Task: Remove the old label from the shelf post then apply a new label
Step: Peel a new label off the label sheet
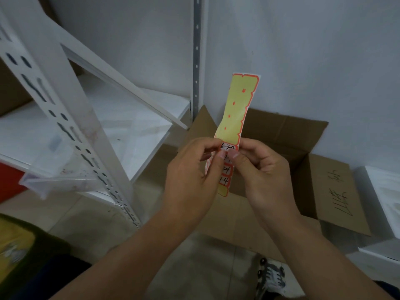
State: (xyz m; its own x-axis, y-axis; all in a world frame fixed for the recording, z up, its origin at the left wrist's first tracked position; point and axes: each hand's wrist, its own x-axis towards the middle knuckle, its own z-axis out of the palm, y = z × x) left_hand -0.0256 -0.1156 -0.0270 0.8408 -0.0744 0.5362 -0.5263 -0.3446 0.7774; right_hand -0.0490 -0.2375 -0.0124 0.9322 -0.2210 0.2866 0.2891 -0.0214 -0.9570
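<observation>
Both hands, left hand [192, 167] and right hand [262, 167], pinch the label strip [236, 113], steadying it to peel 1 label [227, 147].

Head camera looks steeply down, close above the hands [227, 169].

Bare forearms, no sleeves; black-and-white laced sneaker [270, 278]; dark trousers [54, 276].

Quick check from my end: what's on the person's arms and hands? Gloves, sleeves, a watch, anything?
Nothing worn that shows. The left hand and right hand are bare, without gloves or rings. Both forearms are uncovered to the frame edge, with no sleeve, watch or wristband in view.
</observation>
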